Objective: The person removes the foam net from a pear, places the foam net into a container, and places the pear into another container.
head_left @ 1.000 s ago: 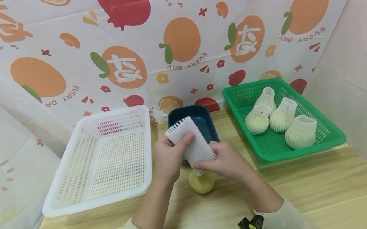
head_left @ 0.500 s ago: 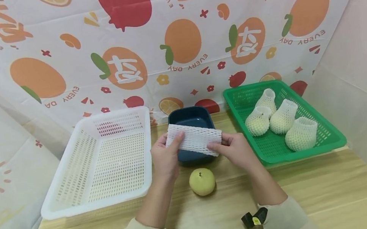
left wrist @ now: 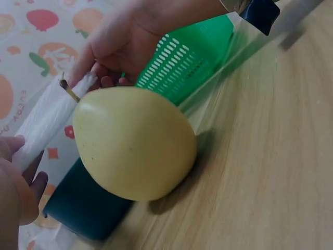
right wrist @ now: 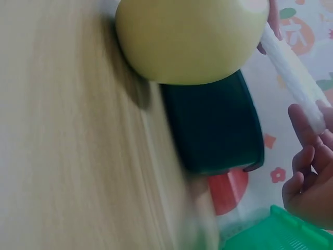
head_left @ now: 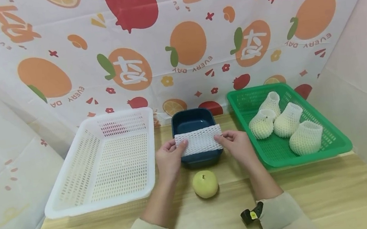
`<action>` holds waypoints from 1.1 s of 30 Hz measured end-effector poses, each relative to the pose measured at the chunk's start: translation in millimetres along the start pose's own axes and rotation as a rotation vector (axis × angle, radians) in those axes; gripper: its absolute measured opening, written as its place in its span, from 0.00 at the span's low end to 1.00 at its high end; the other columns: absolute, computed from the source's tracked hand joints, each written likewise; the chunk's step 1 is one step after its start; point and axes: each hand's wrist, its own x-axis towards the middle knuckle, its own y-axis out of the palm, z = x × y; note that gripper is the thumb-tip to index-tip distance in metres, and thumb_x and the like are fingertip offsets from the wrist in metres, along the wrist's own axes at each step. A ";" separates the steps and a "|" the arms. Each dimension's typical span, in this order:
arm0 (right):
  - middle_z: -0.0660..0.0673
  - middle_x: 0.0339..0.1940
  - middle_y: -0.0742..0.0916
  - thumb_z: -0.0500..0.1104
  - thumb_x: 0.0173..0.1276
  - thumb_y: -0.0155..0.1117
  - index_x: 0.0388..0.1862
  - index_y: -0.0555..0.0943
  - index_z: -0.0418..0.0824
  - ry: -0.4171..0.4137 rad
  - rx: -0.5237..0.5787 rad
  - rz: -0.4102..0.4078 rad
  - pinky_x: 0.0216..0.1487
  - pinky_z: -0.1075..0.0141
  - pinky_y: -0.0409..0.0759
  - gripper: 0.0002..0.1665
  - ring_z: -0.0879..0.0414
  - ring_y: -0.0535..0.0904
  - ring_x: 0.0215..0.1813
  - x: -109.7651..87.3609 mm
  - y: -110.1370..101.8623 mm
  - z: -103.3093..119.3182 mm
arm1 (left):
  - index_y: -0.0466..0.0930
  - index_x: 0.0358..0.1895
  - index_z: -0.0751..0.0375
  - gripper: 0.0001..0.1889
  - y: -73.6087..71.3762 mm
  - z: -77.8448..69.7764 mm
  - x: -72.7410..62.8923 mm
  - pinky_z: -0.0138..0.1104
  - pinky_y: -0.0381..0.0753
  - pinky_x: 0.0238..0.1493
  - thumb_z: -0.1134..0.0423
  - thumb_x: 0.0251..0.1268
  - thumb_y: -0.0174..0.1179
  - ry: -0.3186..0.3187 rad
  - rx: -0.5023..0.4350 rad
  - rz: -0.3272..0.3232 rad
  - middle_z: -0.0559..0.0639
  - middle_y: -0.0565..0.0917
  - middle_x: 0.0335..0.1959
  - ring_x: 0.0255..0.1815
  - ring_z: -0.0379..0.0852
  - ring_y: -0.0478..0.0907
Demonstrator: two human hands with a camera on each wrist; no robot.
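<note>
- Far left on my head feed sits the white basket [head_left: 121, 164], well clear of the work, so I'd leave it alone.
- My left hand [head_left: 169, 159] pinches the near end of the net [head_left: 199, 140], thumb on top; a light grip should do, since foam mesh probably tears if tugged.
- The net spans between the hands, flat, seen across the box [head_left: 193, 118]. I cannot tell whether its mouth is parted; I'd work a fingertip between the layers rather than pull harder.
- The pear [head_left: 205, 184] stands on the table [head_left: 230, 219] in front of the box, apart from both hands, stem up. That stem could snag mesh, so I'd favour a wide opening and a slow approach.
- My right hand [head_left: 239, 146] pinches the other end; even tension both sides should prevent twisting.
- At right, the green basket [head_left: 276, 158] holds four netted fruits [head_left: 306, 138], a fair pattern for fit: snug body, loose collar.
</note>
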 end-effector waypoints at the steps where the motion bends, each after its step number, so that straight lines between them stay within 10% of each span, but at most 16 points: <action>1: 0.48 0.28 0.87 0.53 0.64 0.71 0.35 0.86 0.37 -0.005 -0.028 -0.003 0.26 0.69 0.70 0.18 0.58 0.73 0.28 1.5 1.0 -1.8 | 0.83 0.44 0.69 0.17 -0.6 1.9 1.4 0.27 0.83 0.33 0.62 0.55 0.73 0.003 0.035 -0.010 0.57 0.89 0.35 0.31 0.37 0.84; 12: 0.48 0.25 0.86 0.48 0.63 0.72 0.30 0.86 0.38 -0.058 -0.253 -0.041 0.28 0.68 0.72 0.13 0.57 0.74 0.29 10.5 10.8 -10.1 | 0.83 0.52 0.67 0.21 5.9 11.6 7.1 0.40 0.84 0.50 0.61 0.56 0.73 0.295 0.392 -0.064 0.60 0.87 0.46 0.49 0.51 0.85; 19: 0.47 0.27 0.88 0.49 0.63 0.71 0.31 0.88 0.40 -0.090 -0.339 -0.015 0.32 0.67 0.77 0.13 0.57 0.79 0.31 14.8 14.9 -8.2 | 0.70 0.67 0.65 0.36 1.1 10.6 8.2 0.53 0.65 0.70 0.61 0.55 0.73 0.386 0.624 -0.050 0.59 0.78 0.64 0.67 0.56 0.73; 27: 0.49 0.28 0.88 0.50 0.64 0.71 0.31 0.87 0.42 -0.082 -0.404 0.037 0.34 0.65 0.80 0.12 0.57 0.80 0.32 18.3 27.5 -11.3 | 0.67 0.69 0.62 0.34 -2.6 19.2 8.3 0.54 0.58 0.74 0.62 0.59 0.70 0.369 0.806 0.202 0.62 0.60 0.76 0.77 0.60 0.55; 33: 0.53 0.24 0.86 0.54 0.64 0.70 0.27 0.87 0.47 -0.134 -0.741 0.064 0.39 0.55 0.73 0.13 0.55 0.80 0.33 20.8 34.9 -7.4 | 0.72 0.66 0.60 0.27 -1.7 19.8 3.9 0.53 0.56 0.75 0.59 0.65 0.64 0.374 0.933 0.330 0.59 0.64 0.75 0.78 0.57 0.53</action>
